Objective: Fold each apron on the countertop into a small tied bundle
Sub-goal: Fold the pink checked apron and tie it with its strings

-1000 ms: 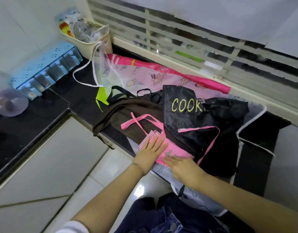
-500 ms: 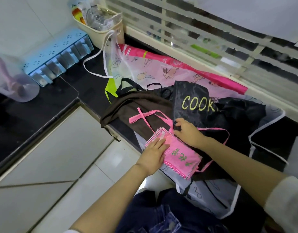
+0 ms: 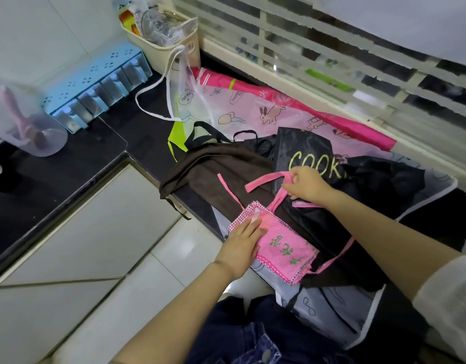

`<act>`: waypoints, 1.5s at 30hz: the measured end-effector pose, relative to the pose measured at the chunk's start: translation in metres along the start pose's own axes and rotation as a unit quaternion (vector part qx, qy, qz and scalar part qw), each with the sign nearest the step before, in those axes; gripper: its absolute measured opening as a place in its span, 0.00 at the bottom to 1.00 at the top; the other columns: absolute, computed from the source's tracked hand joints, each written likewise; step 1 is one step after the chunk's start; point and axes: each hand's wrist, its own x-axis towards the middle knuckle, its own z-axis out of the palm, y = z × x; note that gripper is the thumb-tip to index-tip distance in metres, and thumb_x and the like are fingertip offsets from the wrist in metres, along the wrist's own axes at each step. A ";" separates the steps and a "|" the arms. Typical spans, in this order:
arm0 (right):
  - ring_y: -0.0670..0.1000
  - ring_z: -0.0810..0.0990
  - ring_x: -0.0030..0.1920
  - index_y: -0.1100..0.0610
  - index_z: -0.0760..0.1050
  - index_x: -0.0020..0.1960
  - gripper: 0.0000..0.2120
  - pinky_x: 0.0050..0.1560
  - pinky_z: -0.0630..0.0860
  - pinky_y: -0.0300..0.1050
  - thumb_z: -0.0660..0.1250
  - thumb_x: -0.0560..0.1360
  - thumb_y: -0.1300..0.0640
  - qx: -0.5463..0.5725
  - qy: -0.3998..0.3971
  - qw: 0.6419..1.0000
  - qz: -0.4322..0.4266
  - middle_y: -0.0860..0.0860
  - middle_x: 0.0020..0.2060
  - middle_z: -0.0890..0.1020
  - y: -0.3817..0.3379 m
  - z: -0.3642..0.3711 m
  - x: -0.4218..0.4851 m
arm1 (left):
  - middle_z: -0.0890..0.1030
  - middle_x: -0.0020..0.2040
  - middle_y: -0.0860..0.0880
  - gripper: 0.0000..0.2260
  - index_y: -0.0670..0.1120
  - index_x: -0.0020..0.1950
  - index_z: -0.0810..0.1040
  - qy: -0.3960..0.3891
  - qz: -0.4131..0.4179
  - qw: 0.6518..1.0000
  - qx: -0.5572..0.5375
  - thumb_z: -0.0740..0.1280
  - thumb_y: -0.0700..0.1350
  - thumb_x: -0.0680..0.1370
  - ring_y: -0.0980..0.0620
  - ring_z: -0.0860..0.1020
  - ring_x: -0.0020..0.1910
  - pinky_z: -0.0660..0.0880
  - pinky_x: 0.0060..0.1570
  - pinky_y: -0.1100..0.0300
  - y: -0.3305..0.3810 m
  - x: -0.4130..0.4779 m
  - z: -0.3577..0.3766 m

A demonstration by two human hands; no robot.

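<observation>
A folded pink checked apron (image 3: 283, 245) with green lettering lies on top of a pile of aprons at the counter's front edge. My left hand (image 3: 242, 245) presses flat on its left end. My right hand (image 3: 306, 184) pinches the apron's pink strap (image 3: 263, 181) and holds it up above the fold. Under it lie a brown apron (image 3: 213, 166), a black apron (image 3: 310, 156) lettered COOK, and a pink cartoon-print apron (image 3: 266, 109) further back.
A black countertop (image 3: 69, 164) runs left. A blue spice rack (image 3: 95, 85), a cream bin (image 3: 169, 40) and a clear jug (image 3: 24, 122) stand at the back left. A slatted window (image 3: 344, 61) lines the far side. White floor tiles (image 3: 95, 258) lie below.
My right hand left the folded pink apron, moved up and took hold of its pink strap. My left hand stayed pressing on the fold.
</observation>
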 end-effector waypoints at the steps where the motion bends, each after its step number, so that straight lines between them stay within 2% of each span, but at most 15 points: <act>1: 0.54 0.82 0.33 0.57 0.67 0.33 0.13 0.30 0.77 0.37 0.66 0.73 0.67 0.006 0.004 1.000 0.007 0.53 0.27 0.75 0.005 -0.007 0.000 | 0.59 0.76 0.47 0.19 0.46 0.73 0.65 -0.003 -0.001 1.000 0.003 0.58 0.44 0.82 0.45 0.54 0.76 0.53 0.75 0.49 0.001 -0.001 0.000; 4: 0.48 0.82 0.31 0.62 0.71 0.43 0.05 0.30 0.79 0.36 0.65 0.74 0.70 0.056 0.038 0.997 0.034 0.57 0.33 0.77 0.017 -0.017 -0.002 | 0.55 0.77 0.50 0.19 0.48 0.74 0.62 -0.010 -0.007 1.000 0.021 0.56 0.45 0.83 0.48 0.50 0.77 0.49 0.75 0.53 0.002 -0.001 0.000; 7: 0.60 0.77 0.53 0.66 0.69 0.58 0.16 0.55 0.76 0.54 0.68 0.72 0.68 0.021 0.128 0.992 0.008 0.62 0.52 0.75 0.023 -0.015 -0.009 | 0.53 0.78 0.51 0.19 0.49 0.75 0.61 -0.016 -0.012 0.999 0.029 0.55 0.46 0.83 0.50 0.49 0.77 0.47 0.74 0.55 0.003 -0.001 -0.002; 9: 0.58 0.72 0.58 0.64 0.67 0.61 0.20 0.60 0.70 0.54 0.69 0.72 0.66 -0.043 0.161 0.985 -0.041 0.60 0.58 0.69 0.018 -0.011 -0.030 | 0.52 0.78 0.51 0.19 0.49 0.75 0.60 -0.021 -0.013 0.999 0.035 0.54 0.46 0.83 0.50 0.48 0.77 0.47 0.74 0.56 0.005 -0.001 -0.004; 11: 0.55 0.72 0.56 0.62 0.68 0.58 0.14 0.57 0.71 0.51 0.66 0.74 0.67 -0.063 0.136 0.982 -0.117 0.56 0.55 0.70 0.012 -0.004 -0.056 | 0.51 0.78 0.51 0.19 0.49 0.75 0.60 -0.023 -0.014 0.999 0.042 0.54 0.46 0.83 0.50 0.48 0.77 0.46 0.74 0.56 0.006 -0.001 -0.005; 14: 0.53 0.73 0.56 0.56 0.72 0.54 0.08 0.54 0.69 0.46 0.65 0.76 0.58 -0.196 -0.019 0.962 -0.187 0.51 0.52 0.74 0.017 0.013 -0.086 | 0.51 0.78 0.51 0.19 0.48 0.75 0.59 -0.030 -0.014 0.998 0.045 0.54 0.46 0.83 0.49 0.48 0.77 0.46 0.74 0.56 0.008 0.000 -0.006; 18: 0.53 0.71 0.60 0.50 0.67 0.64 0.24 0.55 0.69 0.46 0.67 0.72 0.42 -0.276 -0.155 0.945 -0.084 0.49 0.59 0.68 0.041 0.033 -0.108 | 0.54 0.77 0.46 0.20 0.46 0.73 0.61 -0.008 -0.018 0.997 0.074 0.58 0.41 0.81 0.44 0.52 0.76 0.50 0.73 0.51 0.015 -0.001 -0.004; 23: 0.59 0.73 0.58 0.56 0.64 0.64 0.23 0.55 0.70 0.50 0.68 0.74 0.48 -0.206 -0.125 0.971 -0.003 0.54 0.59 0.69 0.051 0.046 -0.115 | 0.74 0.57 0.41 0.22 0.41 0.61 0.73 0.017 0.069 0.995 0.074 0.68 0.35 0.68 0.40 0.75 0.54 0.71 0.52 0.51 0.038 -0.016 0.010; 29: 0.61 0.79 0.54 0.61 0.67 0.54 0.06 0.49 0.73 0.51 0.54 0.79 0.62 -0.325 -0.093 0.941 -0.019 0.60 0.54 0.80 0.047 0.047 -0.115 | 0.75 0.55 0.44 0.32 0.44 0.63 0.70 0.006 0.076 0.994 0.076 0.73 0.44 0.59 0.45 0.71 0.56 0.73 0.57 0.47 0.042 -0.034 0.025; 33: 0.60 0.80 0.49 0.55 0.71 0.46 0.05 0.48 0.73 0.49 0.57 0.76 0.60 -0.246 -0.145 0.957 -0.055 0.59 0.45 0.83 0.050 0.036 -0.114 | 0.77 0.55 0.45 0.42 0.45 0.65 0.69 -0.009 0.027 0.989 0.143 0.80 0.44 0.53 0.46 0.77 0.56 0.73 0.59 0.38 0.045 -0.030 0.029; 35: 0.58 0.79 0.48 0.51 0.71 0.45 0.05 0.46 0.72 0.48 0.57 0.77 0.58 -0.251 -0.160 0.951 -0.079 0.55 0.45 0.82 0.052 0.031 -0.116 | 0.76 0.62 0.43 0.42 0.46 0.70 0.68 -0.016 0.021 0.990 0.140 0.78 0.36 0.58 0.44 0.75 0.62 0.65 0.66 0.40 0.042 -0.030 0.029; 37: 0.54 0.77 0.53 0.52 0.72 0.49 0.04 0.50 0.71 0.47 0.59 0.79 0.55 -0.261 -0.135 0.948 -0.121 0.53 0.50 0.79 0.052 0.026 -0.116 | 0.64 0.74 0.43 0.39 0.48 0.77 0.57 -0.020 0.032 0.992 0.120 0.67 0.30 0.70 0.44 0.63 0.73 0.49 0.74 0.47 0.038 -0.031 0.024; 39: 0.50 0.72 0.59 0.54 0.73 0.58 0.13 0.58 0.70 0.44 0.62 0.78 0.47 -0.221 -0.126 0.951 -0.173 0.50 0.57 0.74 0.051 0.020 -0.117 | 0.56 0.77 0.48 0.34 0.51 0.78 0.50 -0.042 0.034 0.995 0.080 0.59 0.31 0.77 0.48 0.55 0.76 0.40 0.73 0.58 0.031 -0.030 0.019; 42: 0.44 0.68 0.62 0.50 0.69 0.65 0.28 0.63 0.67 0.42 0.65 0.71 0.36 -0.156 -0.185 0.952 -0.188 0.44 0.60 0.71 0.039 0.015 -0.124 | 0.62 0.76 0.49 0.28 0.52 0.77 0.55 -0.034 0.035 0.999 -0.013 0.62 0.39 0.80 0.50 0.61 0.74 0.47 0.72 0.64 0.026 -0.028 0.012; 45: 0.44 0.69 0.63 0.49 0.63 0.70 0.33 0.62 0.68 0.43 0.69 0.69 0.39 -0.201 -0.207 0.937 -0.198 0.43 0.63 0.71 0.037 0.026 -0.130 | 0.74 0.67 0.51 0.27 0.55 0.74 0.64 -0.026 0.007 0.993 -0.117 0.65 0.38 0.78 0.51 0.73 0.63 0.66 0.61 0.64 0.021 -0.024 0.005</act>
